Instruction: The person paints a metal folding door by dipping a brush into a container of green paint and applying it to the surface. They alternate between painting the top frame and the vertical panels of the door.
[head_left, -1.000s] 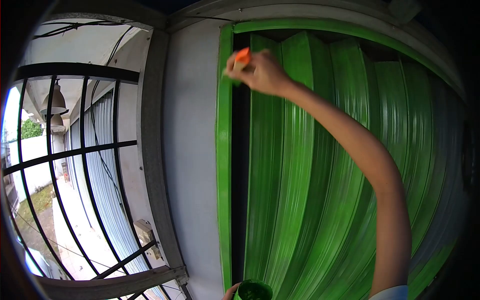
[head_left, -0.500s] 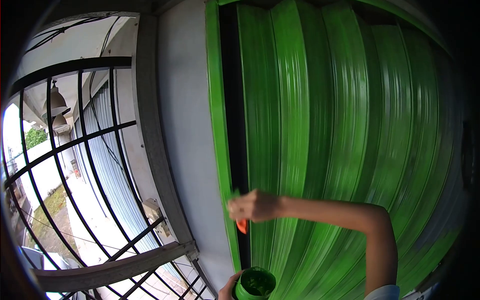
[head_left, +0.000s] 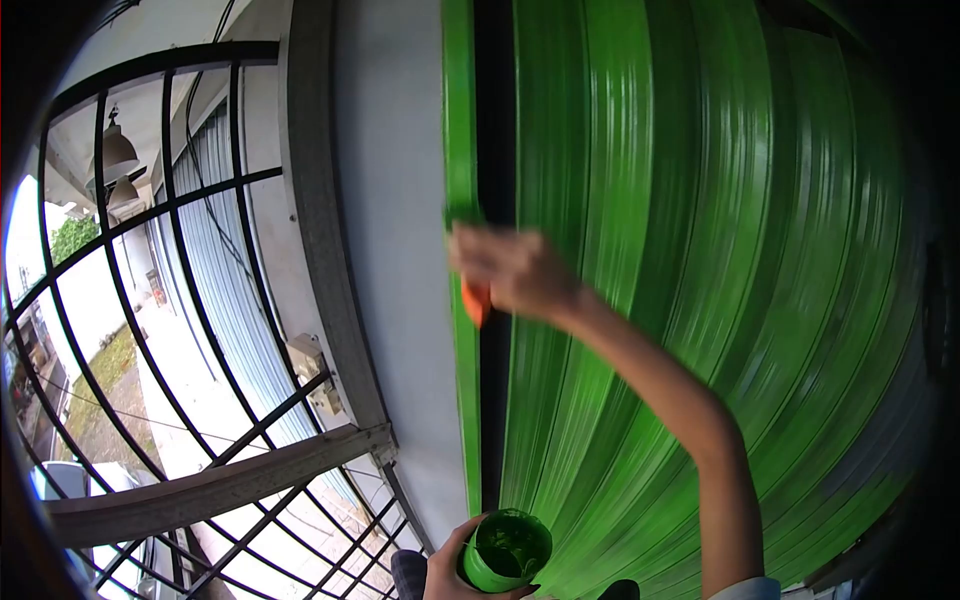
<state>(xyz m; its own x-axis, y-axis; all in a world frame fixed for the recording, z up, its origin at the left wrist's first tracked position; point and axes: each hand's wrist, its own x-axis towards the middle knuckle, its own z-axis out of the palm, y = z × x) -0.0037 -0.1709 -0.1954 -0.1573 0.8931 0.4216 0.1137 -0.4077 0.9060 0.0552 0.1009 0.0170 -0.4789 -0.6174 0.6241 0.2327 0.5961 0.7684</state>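
Note:
My right hand [head_left: 515, 268], somewhat blurred, is closed around a paintbrush [head_left: 475, 300] with an orange handle that pokes out below the fingers. Its bristles are at the green-painted door frame strip [head_left: 460, 130], largely hidden by the hand and blur. At the bottom, my left hand [head_left: 450, 570] wraps around a can of green paint [head_left: 500, 575], its mouth facing up toward me. Just right of the strip runs a dark gap, and beyond it stands the green folding metal door [head_left: 620, 200], glossy along its ridges.
A grey wall panel [head_left: 395, 250] adjoins the strip on the left. Past a grey post [head_left: 325, 200] is a black barred grille [head_left: 165, 200], with a hanging lamp [head_left: 118, 150] and a yard behind it. Dark shapes, perhaps my knees, flank the can.
My right hand has moved up along the green strip with the brush. The view has tilted downward, and more of the left hand and the paint can shows.

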